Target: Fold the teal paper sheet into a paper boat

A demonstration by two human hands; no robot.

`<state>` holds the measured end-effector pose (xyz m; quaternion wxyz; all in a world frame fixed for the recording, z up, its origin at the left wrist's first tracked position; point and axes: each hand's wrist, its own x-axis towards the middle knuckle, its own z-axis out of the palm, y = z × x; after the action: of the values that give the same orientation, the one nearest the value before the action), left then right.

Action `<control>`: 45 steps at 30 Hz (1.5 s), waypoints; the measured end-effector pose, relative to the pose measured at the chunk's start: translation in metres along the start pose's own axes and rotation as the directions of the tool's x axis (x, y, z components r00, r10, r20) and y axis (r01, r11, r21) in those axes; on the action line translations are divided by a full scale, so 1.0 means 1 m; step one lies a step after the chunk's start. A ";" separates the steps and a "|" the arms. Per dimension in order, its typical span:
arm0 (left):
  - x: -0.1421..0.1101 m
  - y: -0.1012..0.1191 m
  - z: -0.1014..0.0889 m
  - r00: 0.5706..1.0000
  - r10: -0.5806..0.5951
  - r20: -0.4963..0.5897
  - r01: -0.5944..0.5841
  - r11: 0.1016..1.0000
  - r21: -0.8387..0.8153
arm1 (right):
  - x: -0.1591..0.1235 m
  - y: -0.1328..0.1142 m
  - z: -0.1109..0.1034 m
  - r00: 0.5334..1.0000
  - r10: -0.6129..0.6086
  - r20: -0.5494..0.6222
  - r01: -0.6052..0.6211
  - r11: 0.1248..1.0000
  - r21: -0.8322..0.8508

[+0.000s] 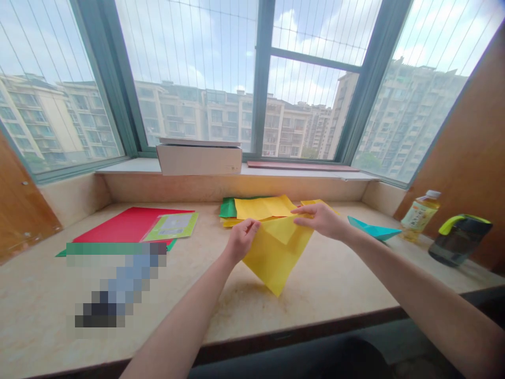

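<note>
A yellow sheet of paper (276,258) hangs between my two hands over the counter, one corner pointing down toward me and a flap folded over at its top. My left hand (241,239) pinches the sheet's left edge between thumb and fingers. At the upper right, my right hand (321,220) lies against the paper with fingers stretched out, thumb below the edge. Behind it rests a pile of yellow paper (262,207), with green paper (228,206) showing at its left side.
Red paper (118,223) and a lime-green packet (171,225) lie left, near a pixelated patch. A folded turquoise paper (374,230), a drink bottle (420,213) and a dark water bottle (460,242) stand right. A white box (199,159) sits on the windowsill.
</note>
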<state>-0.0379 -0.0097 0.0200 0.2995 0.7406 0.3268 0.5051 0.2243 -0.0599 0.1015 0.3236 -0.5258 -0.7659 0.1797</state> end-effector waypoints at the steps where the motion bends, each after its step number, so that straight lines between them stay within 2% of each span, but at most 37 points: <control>1: 0.001 0.000 0.000 1.000 -0.010 -0.014 0.010 1.000 -0.013 | 0.001 0.000 0.000 0.999 -0.001 -0.043 0.001 1.000 0.000; 5: 0.001 0.002 -0.001 0.999 -0.041 -0.034 0.039 0.997 -0.069 | 0.001 0.003 0.002 0.991 0.014 -0.136 -0.007 0.998 0.055; 9: -0.001 0.009 -0.001 0.999 -0.050 -0.009 0.048 0.991 -0.126 | -0.002 -0.003 0.005 0.977 0.036 -0.209 -0.015 0.995 0.102; 14: -0.006 0.017 -0.001 0.996 -0.047 0.073 0.060 0.980 -0.189 | -0.005 -0.010 0.002 0.976 0.029 -0.214 0.004 0.988 0.153; 19: -0.008 0.015 0.001 0.984 -0.059 0.168 0.104 0.956 -0.273 | -0.005 -0.010 0.002 0.971 0.032 -0.239 0.029 0.969 0.245; 26: -0.006 0.011 0.001 0.986 -0.063 0.157 0.110 0.945 -0.308 | -0.003 -0.010 0.003 0.957 0.036 -0.289 0.051 0.957 0.287; 31: -0.005 0.014 0.001 0.990 -0.096 0.108 0.126 0.940 -0.316 | -0.004 -0.016 0.004 0.953 0.048 -0.299 0.060 0.938 0.342; 37: -0.004 0.015 -0.001 0.991 -0.122 0.048 0.131 0.933 -0.334 | -0.009 -0.033 0.003 0.960 0.135 -0.246 0.011 0.857 0.515; 45: -0.005 0.013 0.002 0.983 -0.171 0.069 0.184 0.904 -0.387 | -0.008 -0.037 0.007 0.952 0.196 -0.234 0.018 0.728 0.685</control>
<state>-0.0352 -0.0217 0.0268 0.4915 0.6413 0.2801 0.5185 0.1957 -0.0814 0.1167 0.5930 -0.4278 -0.5643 0.3834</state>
